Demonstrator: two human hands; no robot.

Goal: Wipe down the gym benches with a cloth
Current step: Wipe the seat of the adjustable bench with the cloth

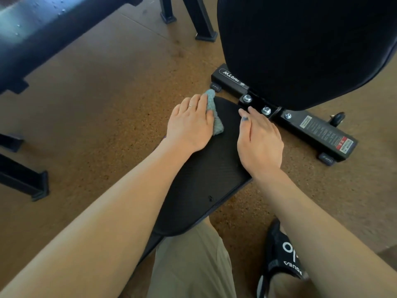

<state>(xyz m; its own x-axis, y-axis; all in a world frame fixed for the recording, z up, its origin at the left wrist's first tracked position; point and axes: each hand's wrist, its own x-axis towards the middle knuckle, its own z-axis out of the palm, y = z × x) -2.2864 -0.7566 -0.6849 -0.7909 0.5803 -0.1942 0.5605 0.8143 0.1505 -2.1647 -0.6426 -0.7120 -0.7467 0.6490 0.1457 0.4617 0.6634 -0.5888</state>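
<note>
Teal nubby cloth (pixel 63 112) under left hand (pixel 189 123), ribbed black pad (pixel 206 173)

Soft, warm daylight fills the room, with pale glare on the dark bench (pixel 32 24) at upper left, which is blurred. The black backrest (pixel 307 46) reads almost featureless. Shadows on the floor (pixel 96 108) are faint. Wide-angle bending stretches the forearms at the edges.
</note>
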